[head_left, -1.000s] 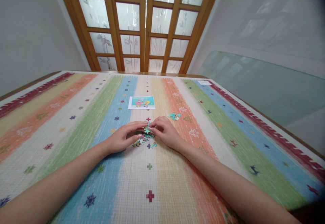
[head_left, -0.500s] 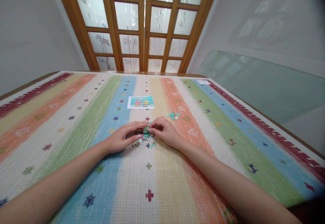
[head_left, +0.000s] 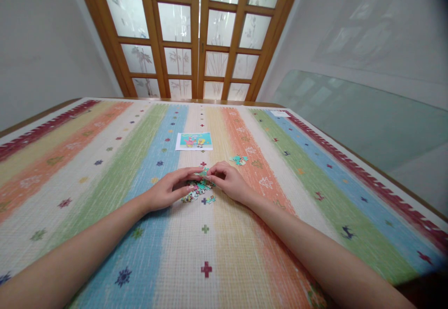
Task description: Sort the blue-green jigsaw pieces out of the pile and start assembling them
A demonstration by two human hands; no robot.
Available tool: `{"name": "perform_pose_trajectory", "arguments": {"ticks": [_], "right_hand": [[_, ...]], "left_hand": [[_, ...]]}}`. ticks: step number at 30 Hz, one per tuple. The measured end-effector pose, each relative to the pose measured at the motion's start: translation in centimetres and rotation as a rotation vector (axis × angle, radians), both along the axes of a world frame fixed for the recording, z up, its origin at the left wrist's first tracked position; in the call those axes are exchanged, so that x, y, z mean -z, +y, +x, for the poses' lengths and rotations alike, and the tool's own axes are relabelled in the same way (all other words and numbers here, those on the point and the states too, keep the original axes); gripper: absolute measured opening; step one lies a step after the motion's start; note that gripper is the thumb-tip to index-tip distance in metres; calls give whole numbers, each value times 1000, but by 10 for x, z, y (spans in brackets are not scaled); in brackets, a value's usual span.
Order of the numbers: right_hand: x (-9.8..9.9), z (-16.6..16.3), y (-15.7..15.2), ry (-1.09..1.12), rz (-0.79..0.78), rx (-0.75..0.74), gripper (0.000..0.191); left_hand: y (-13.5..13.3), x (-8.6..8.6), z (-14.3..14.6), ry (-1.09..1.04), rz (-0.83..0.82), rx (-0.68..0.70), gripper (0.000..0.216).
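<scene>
A small heap of loose jigsaw pieces (head_left: 196, 191) lies on the striped tablecloth (head_left: 105, 192) in front of me. My left hand (head_left: 170, 189) and my right hand (head_left: 227, 181) meet above the heap. Their fingertips pinch together on teal jigsaw pieces (head_left: 205, 173) held between both hands, just over the pile. A picture card (head_left: 194, 140) with cartoon figures lies farther back on the cloth. A few joined teal pieces (head_left: 239, 160) rest to the right of my right hand.
The table runs to wooden-framed glass doors (head_left: 196, 33) at the back. A glass sheet (head_left: 350, 113) leans along the right wall beside the table's right edge. A small white slip (head_left: 280, 113) lies at the far right corner of the cloth.
Both hands have stayed over the heap, fingertips working the teal pieces, which now sit slightly lower and closer to the pile. The view shifted a little.
</scene>
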State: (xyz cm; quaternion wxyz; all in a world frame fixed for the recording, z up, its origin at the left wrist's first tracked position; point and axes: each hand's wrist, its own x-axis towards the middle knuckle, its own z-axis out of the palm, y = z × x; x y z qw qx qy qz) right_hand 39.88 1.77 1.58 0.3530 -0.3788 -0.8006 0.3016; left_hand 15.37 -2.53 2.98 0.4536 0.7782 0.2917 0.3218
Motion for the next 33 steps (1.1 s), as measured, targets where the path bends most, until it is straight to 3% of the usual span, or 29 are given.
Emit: {"name": "perform_pose_trajectory", "arguments": {"ticks": [3,11,17,22,27,33], "right_hand": [[-1,0,1,6,13,-7,9],[-6,16,4,11,45,16,17],[-9,64,36,-179,-19,251,22],[-5,86,56,-282,-41,308,33],[-6,86,55,-374,31,369,25],[-20,82,43,-457,160,468,17]], "left_hand": [[-1,2,1,6,6,-8,50],[6,-1,18,164,244,-190,53],[4,8,34,181,298,-306,45],[3,11,38,241,377,-305,39],[2,10,39,297,444,-382,22],[0,9,38,341,460,-403,19]]}}
